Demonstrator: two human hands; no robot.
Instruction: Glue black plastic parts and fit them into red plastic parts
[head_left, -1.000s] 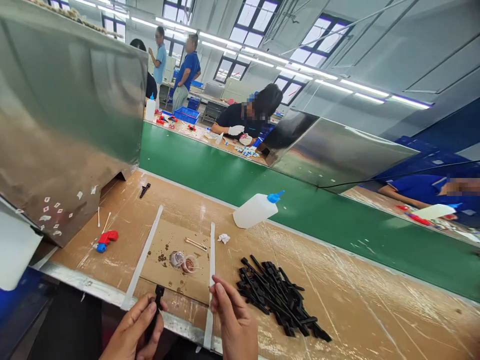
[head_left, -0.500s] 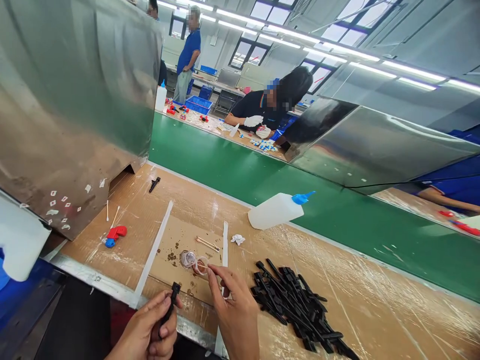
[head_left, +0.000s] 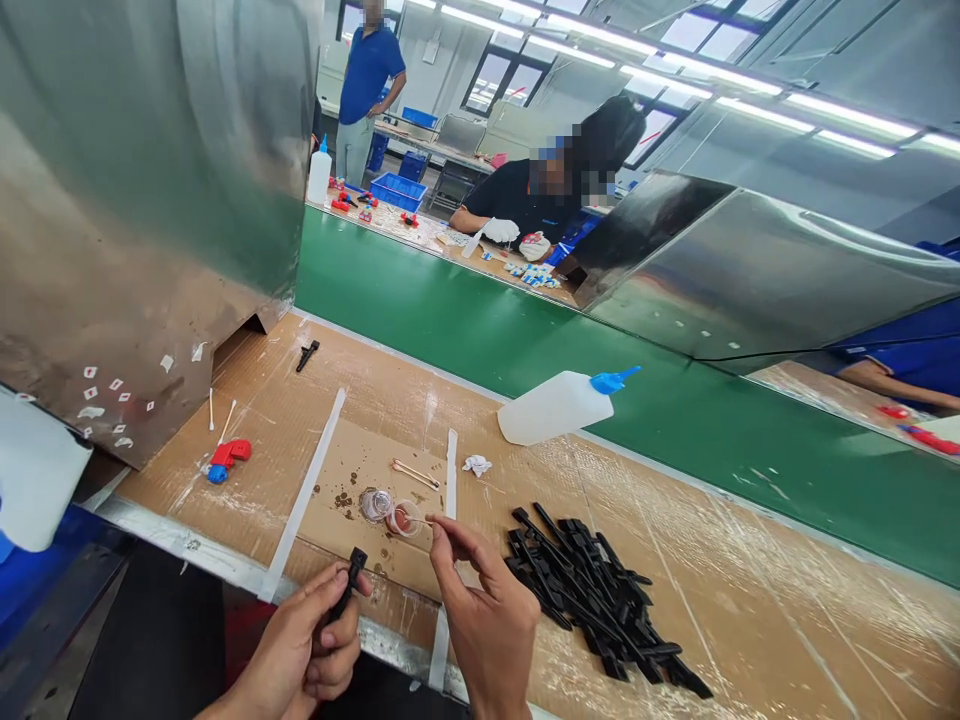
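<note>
Your left hand [head_left: 300, 645] is closed around a small black plastic part [head_left: 349, 578]; the thumb and the first finger pinch it, and only its upper end comes out above the fingers, so the rest of its shape is hidden in your fist. The wrist is cut off by the lower edge of the view.

Your right hand [head_left: 484, 615] has the thumb and first finger pressed together on a thin stick [head_left: 418, 520], which looks like a cotton swab. It is very thin and hard to make out. Its far end reaches into a small clear cup [head_left: 405, 518], just beyond your fingertips. What is inside this cup I cannot tell; there is only a reddish tint. A second clear cup [head_left: 375, 505] stands touching it, on the side of your left hand.

To the right of your right hand, near it, lies a pile of black parts [head_left: 592, 595]. Farther from both hands, a white bottle with a blue nozzle [head_left: 559, 405] lies on its side at the edge of the green belt [head_left: 450, 320].
</note>
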